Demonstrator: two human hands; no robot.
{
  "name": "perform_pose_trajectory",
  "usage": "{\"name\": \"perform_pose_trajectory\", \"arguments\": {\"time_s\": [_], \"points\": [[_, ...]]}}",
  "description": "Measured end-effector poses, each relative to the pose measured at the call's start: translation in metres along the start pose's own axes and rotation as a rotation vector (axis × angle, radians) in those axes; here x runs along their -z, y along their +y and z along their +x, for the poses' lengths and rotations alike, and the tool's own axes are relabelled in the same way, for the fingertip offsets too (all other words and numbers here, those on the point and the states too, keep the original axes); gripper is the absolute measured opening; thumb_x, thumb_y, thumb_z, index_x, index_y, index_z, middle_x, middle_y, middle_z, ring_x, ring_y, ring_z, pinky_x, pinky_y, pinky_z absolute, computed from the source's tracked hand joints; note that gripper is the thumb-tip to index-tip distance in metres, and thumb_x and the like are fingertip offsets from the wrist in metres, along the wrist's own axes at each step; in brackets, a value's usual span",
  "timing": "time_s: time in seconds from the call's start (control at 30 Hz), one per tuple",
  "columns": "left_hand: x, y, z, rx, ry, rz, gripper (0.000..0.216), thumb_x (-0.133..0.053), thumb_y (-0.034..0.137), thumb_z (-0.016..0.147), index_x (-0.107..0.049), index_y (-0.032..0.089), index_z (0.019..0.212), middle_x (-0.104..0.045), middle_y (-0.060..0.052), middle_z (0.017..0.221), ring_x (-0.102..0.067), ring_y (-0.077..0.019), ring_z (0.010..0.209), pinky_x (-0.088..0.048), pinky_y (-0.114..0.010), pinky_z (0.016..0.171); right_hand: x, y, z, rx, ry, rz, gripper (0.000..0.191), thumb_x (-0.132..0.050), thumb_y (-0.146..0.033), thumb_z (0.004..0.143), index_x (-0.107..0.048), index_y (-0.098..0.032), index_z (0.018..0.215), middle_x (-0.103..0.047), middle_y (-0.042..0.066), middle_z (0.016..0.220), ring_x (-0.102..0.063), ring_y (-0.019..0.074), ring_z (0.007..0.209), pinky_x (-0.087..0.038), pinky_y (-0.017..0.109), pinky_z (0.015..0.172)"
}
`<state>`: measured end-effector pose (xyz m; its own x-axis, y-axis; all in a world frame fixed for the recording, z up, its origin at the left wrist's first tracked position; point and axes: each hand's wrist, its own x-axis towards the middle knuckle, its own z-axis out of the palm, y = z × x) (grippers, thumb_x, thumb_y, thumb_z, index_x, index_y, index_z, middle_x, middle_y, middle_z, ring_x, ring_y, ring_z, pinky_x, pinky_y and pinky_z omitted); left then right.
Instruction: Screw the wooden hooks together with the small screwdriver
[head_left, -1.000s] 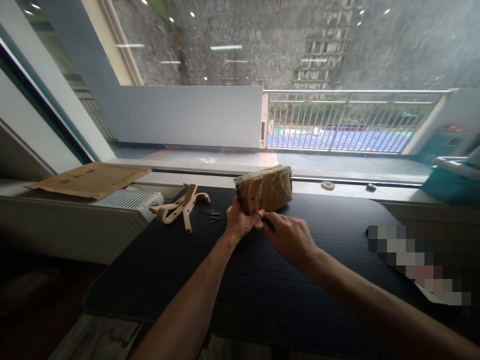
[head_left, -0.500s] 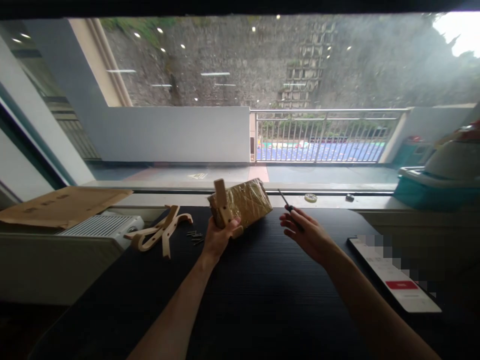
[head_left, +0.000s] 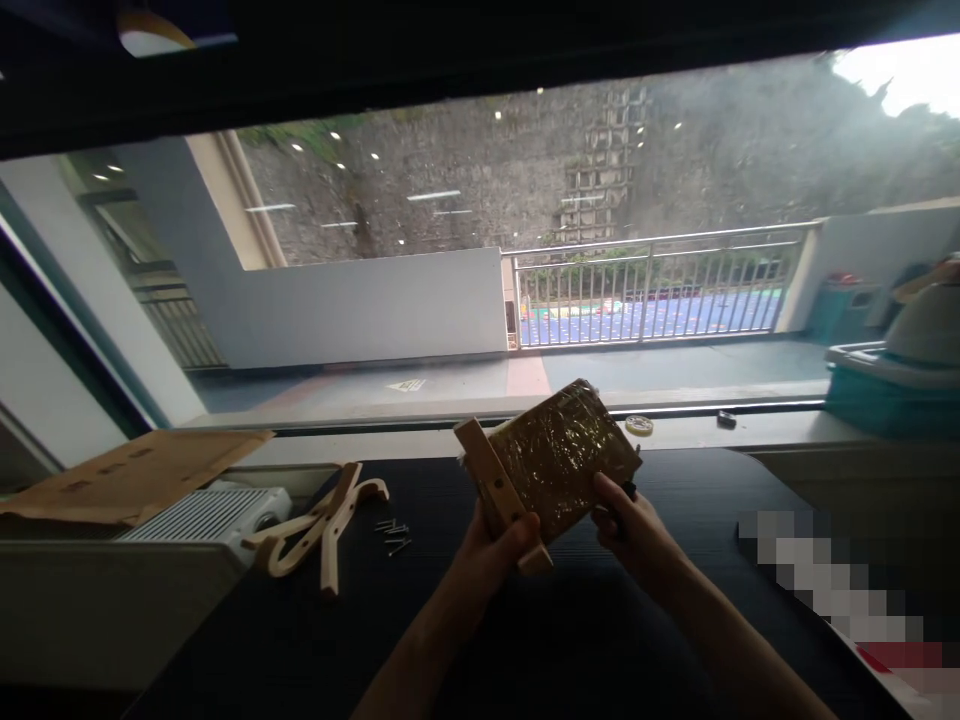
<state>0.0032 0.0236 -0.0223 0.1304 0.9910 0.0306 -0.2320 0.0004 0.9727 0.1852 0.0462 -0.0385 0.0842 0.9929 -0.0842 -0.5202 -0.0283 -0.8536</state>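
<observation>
My left hand (head_left: pixel 495 560) grips a pale wooden piece with holes (head_left: pixel 491 470), its thumb near the lower end. The piece lies across the left end of a package wrapped in shiny brown tape (head_left: pixel 566 450), tilted up above the table. At the package's lower right, my right hand (head_left: pixel 634 530) is closed around a dark-handled screwdriver (head_left: pixel 628 490). Its thumb overlaps the package edge, and most of the tool is hidden by fingers. Several screws (head_left: pixel 394 533) lie on the table left of my hands, beside other curved wooden pieces (head_left: pixel 330 525).
The black table (head_left: pixel 300 650) meets a windowsill holding a tape roll (head_left: pixel 639 426) and a small dark object (head_left: pixel 726 420). Brown paper (head_left: pixel 135 475) rests over a white slatted unit (head_left: pixel 210 520) at left. A teal bin (head_left: pixel 862 395) stands at right, above a partly blurred-out screen (head_left: pixel 900 655).
The package and wooden piece have turned and come nearer, showing a broader face. My right hand has moved in with the screwdriver to the package's edge. The head view has tilted.
</observation>
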Motion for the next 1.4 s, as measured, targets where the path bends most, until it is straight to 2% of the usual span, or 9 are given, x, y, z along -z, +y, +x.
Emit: {"name": "perform_pose_trajectory", "arguments": {"time_s": [0.1,0.2,0.33,0.63,0.87,1.03,1.1,1.2,1.4], "points": [[0.009,0.010,-0.001,-0.158,0.087,0.217,0.055,-0.061,0.045,0.078,-0.046,0.022,0.125,-0.060,-0.010,0.115,-0.059,-0.0251,0.104,-0.050,-0.037,0.082,-0.002,0.004,0.002,0.026,0.063,0.050,0.043,-0.077,-0.047,0.061,-0.048,-0.018,0.075,-0.035,-0.010,0.053,-0.026,0.0013,0.040,-0.018,0.013,0.030],[0.020,0.016,-0.003,-0.589,0.315,0.565,0.037,-0.059,0.037,0.080,-0.053,0.021,0.112,-0.057,-0.006,0.103,-0.057,-0.0194,0.093,-0.047,-0.034,0.081,-0.004,0.006,0.002,0.056,0.133,0.090,0.043,-0.078,-0.045,0.061,-0.047,-0.018,0.076,-0.035,-0.011,0.054,-0.027,0.0009,0.040,-0.020,0.012,0.030],[0.019,0.011,-0.007,-0.852,-0.017,0.800,0.035,-0.066,0.030,0.074,-0.056,0.020,0.107,-0.055,-0.001,0.081,-0.054,-0.0147,0.074,-0.046,-0.028,0.068,-0.003,0.003,0.001,0.086,0.166,0.141,0.046,-0.080,-0.043,0.060,-0.045,-0.019,0.077,-0.035,-0.011,0.057,-0.026,-0.0004,0.040,-0.019,0.011,0.030],[0.009,0.008,-0.008,-0.734,-0.049,0.799,0.006,-0.063,0.023,0.080,-0.064,0.018,0.084,-0.057,-0.003,0.078,-0.055,-0.0138,0.075,-0.045,-0.025,0.070,-0.004,-0.002,-0.002,0.116,0.172,0.152,0.044,-0.080,-0.041,0.061,-0.044,-0.020,0.077,-0.033,-0.011,0.059,-0.027,0.0003,0.042,-0.023,0.011,0.033],[-0.005,0.016,-0.011,-0.544,-0.002,0.713,0.019,-0.062,0.030,0.080,-0.059,0.015,0.068,-0.054,-0.001,0.070,-0.051,-0.0121,0.066,-0.043,-0.023,0.062,0.008,0.001,0.006,-0.090,0.097,-0.336,0.046,-0.063,-0.062,0.067,-0.047,-0.019,0.071,-0.034,-0.009,0.053,-0.026,0.0038,0.040,-0.020,0.016,0.033],[-0.005,0.028,-0.041,-0.350,-0.112,0.738,0.014,-0.060,0.031,0.081,-0.067,0.019,0.086,-0.063,-0.002,0.082,-0.058,-0.0146,0.075,-0.047,-0.024,0.069,0.028,-0.013,0.012,-0.139,0.091,-0.611,0.042,-0.068,-0.055,0.064,-0.057,-0.015,0.059,-0.038,-0.005,0.042,-0.030,0.0078,0.037,-0.020,0.023,0.036],[0.007,0.033,-0.046,-0.366,0.009,0.768,0.016,-0.061,0.034,0.079,-0.067,0.020,0.084,-0.063,-0.001,0.079,-0.059,-0.0150,0.074,-0.047,-0.025,0.070,0.034,-0.022,0.012,-0.044,0.136,-0.683,0.035,-0.071,-0.047,0.064,-0.056,-0.017,0.055,-0.041,-0.003,0.045,-0.034,0.0093,0.042,-0.023,0.024,0.040],[0.028,0.041,-0.033,-0.391,0.470,0.628,0.029,-0.058,0.042,0.079,-0.063,0.020,0.097,-0.066,-0.004,0.093,-0.060,-0.0184,0.086,-0.046,-0.030,0.080,0.031,-0.038,0.004,0.102,0.181,-0.721,0.027,-0.067,-0.043,0.069,-0.058,-0.018,0.063,-0.044,-0.003,0.052,-0.038,0.0103,0.050,-0.026,0.024,0.046],[0.025,0.037,0.007,-0.067,0.051,0.156,0.051,-0.053,0.049,0.081,-0.049,0.014,0.118,-0.067,-0.013,0.108,-0.061,-0.0251,0.105,-0.043,-0.040,0.095,-0.001,-0.054,-0.034,0.184,-0.468,-0.770,0.042,-0.066,-0.046,0.073,-0.062,-0.019,0.104,-0.057,-0.002,0.073,-0.048,0.0111,0.061,-0.038,0.023,0.054]]}}
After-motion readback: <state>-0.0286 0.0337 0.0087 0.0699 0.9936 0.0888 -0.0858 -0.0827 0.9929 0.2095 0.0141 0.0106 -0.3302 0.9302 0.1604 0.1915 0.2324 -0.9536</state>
